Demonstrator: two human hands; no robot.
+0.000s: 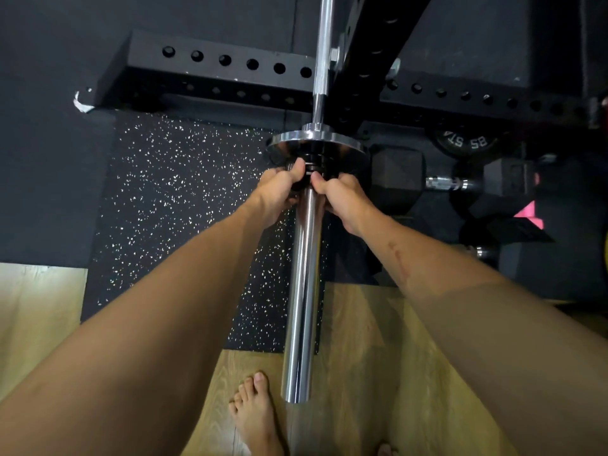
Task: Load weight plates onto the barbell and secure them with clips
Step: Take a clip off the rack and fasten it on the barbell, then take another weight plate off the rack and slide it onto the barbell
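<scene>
Head view — both hands [279,189] grip clip [307,169].

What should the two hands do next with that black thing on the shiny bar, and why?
Probably press the black clip the last bit inward until it sits tight against the round chrome weight plate, then let go. Both the left hand and right hand grip it on the chrome barbell sleeve, right by the plate.

Glossy chrome barbell sleeve [301,291]; matt speckled rubber mat [171,199]; wood floor [362,357].
</scene>
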